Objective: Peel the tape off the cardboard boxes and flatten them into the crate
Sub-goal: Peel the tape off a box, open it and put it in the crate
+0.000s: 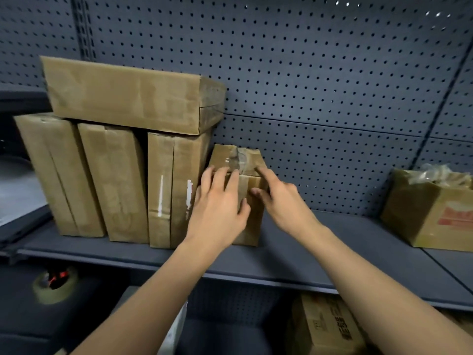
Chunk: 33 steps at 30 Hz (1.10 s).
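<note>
Tape [240, 160], clear and wrinkled, crosses the crumpled top of the small box [221, 156], which stands at frame centre on the shelf [345, 242], just beside the rightmost of three upright boxes [115, 180]. I read the left hand [220, 201] as laid flat against the small box's front face, fingers straight and spread, tips at the top edge. The right hand [284, 203] extends its index finger onto that edge beside the tape, with the thumb on the front face; I cannot tell whether it pinches anything. A flat box [122, 96] lies across the upright ones, upper left.
</note>
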Tool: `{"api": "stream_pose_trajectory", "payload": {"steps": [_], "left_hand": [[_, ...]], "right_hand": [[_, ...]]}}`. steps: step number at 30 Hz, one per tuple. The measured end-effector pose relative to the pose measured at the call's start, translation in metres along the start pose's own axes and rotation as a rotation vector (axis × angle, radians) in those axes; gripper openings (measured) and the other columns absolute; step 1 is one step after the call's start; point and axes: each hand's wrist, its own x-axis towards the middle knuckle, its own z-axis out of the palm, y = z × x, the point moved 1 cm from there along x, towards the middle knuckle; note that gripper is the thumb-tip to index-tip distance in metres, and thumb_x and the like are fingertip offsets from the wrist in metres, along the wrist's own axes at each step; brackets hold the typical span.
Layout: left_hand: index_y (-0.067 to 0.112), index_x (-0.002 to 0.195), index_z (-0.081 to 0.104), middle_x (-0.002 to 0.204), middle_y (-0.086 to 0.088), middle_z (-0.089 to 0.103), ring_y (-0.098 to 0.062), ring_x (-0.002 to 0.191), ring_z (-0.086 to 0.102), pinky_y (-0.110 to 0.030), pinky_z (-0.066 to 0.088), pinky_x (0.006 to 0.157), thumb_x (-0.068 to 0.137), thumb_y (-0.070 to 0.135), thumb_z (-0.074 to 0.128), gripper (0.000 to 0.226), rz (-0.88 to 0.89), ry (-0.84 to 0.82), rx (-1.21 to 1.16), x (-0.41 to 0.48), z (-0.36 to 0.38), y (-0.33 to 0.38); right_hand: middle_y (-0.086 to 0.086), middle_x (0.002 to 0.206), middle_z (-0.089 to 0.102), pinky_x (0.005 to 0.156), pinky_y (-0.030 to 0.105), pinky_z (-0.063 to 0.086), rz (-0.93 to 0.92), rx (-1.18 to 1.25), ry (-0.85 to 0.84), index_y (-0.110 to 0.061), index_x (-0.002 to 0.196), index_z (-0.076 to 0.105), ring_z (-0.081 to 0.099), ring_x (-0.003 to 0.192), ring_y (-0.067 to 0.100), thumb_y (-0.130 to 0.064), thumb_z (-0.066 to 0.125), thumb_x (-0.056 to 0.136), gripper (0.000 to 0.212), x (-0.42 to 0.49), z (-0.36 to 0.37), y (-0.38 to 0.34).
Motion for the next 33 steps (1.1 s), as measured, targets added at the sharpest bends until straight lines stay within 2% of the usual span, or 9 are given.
{"api": "stream_pose_trajectory", "payload": {"steps": [3,6,10,12,17,20,23,26,33], "left_hand": [[0.005,0.146,0.045,0.146,-0.011,0.045,-0.031,0.143,0.025,-0.047,0.032,0.115,0.093,0.027,0.058,0.058,0.041,0.000,0.000,0.002,0.006,0.002],[0.004,0.140,0.052,0.139,-0.010,0.052,-0.031,0.137,0.034,-0.046,0.037,0.111,0.092,0.023,0.060,0.052,0.101,0.023,-0.030,0.003,0.012,0.010],[0.005,0.138,0.055,0.138,-0.007,0.054,-0.028,0.134,0.038,-0.040,0.037,0.112,0.093,0.019,0.061,0.048,0.206,0.030,-0.120,0.007,0.023,0.025],[0.007,0.139,0.055,0.140,-0.004,0.051,-0.023,0.136,0.035,-0.033,0.037,0.110,0.094,0.020,0.059,0.047,0.238,0.019,-0.190,0.009,0.030,0.035],[0.017,0.143,0.051,0.150,0.002,0.038,-0.014,0.143,0.023,-0.023,0.027,0.103,0.095,0.027,0.060,0.050,0.171,0.015,-0.335,0.019,0.047,0.053],[0.023,0.147,0.045,0.155,0.008,0.030,-0.009,0.146,0.020,-0.023,0.022,0.111,0.095,0.032,0.061,0.055,0.135,-0.064,-0.416,0.025,0.058,0.059],[0.025,0.144,0.045,0.154,0.010,0.030,-0.010,0.144,0.026,-0.032,0.028,0.117,0.093,0.025,0.063,0.054,0.152,-0.073,-0.462,0.026,0.067,0.056],[0.029,0.146,0.041,0.155,0.014,0.026,-0.011,0.143,0.028,-0.042,0.040,0.110,0.091,0.015,0.061,0.060,0.185,-0.086,-0.481,0.022,0.073,0.048],[0.019,0.153,0.027,0.159,0.007,0.025,-0.011,0.148,0.023,-0.040,0.026,0.120,0.087,0.016,0.060,0.074,0.240,-0.052,-0.587,0.022,0.088,0.033]], "right_hand": [[0.003,0.099,0.072,0.077,0.030,0.048,0.002,0.035,0.051,-0.027,0.149,0.037,0.064,0.081,0.020,-0.019,0.048,0.104,0.047,-0.001,-0.002,0.014],[-0.016,0.076,0.060,0.066,0.021,0.034,0.020,0.007,0.094,-0.030,0.148,0.039,0.046,0.063,-0.003,-0.021,0.049,0.105,0.045,-0.006,-0.008,0.030],[-0.022,0.068,0.051,0.057,0.011,0.038,0.053,-0.019,0.139,-0.035,0.144,0.041,0.053,0.061,-0.004,-0.026,0.053,0.103,0.043,-0.021,-0.030,0.054],[-0.026,0.065,0.052,0.059,0.003,0.038,0.062,-0.027,0.179,-0.037,0.143,0.043,0.054,0.067,-0.015,-0.024,0.055,0.102,0.044,-0.031,-0.043,0.067],[-0.006,0.077,0.064,0.059,0.013,0.039,0.125,-0.041,0.176,-0.040,0.144,0.041,0.058,0.076,0.012,-0.032,0.054,0.102,0.045,-0.052,-0.067,0.091],[-0.012,0.066,0.054,0.058,0.014,0.038,0.100,-0.072,0.178,-0.040,0.147,0.038,0.053,0.068,0.008,-0.036,0.053,0.101,0.048,-0.059,-0.071,0.096],[0.000,0.103,0.067,0.079,0.036,0.049,0.089,-0.102,0.156,-0.039,0.149,0.036,0.061,0.096,0.020,-0.039,0.051,0.102,0.050,-0.060,-0.073,0.099],[0.001,0.144,0.047,0.104,0.037,0.044,0.041,-0.165,0.211,-0.030,0.148,0.041,0.047,0.129,0.019,-0.037,0.051,0.101,0.049,-0.062,-0.070,0.100],[0.010,0.144,0.049,0.118,0.040,0.030,-0.164,-0.358,0.344,-0.009,0.142,0.052,0.040,0.140,0.026,-0.027,0.064,0.094,0.052,-0.064,-0.057,0.096]]}}
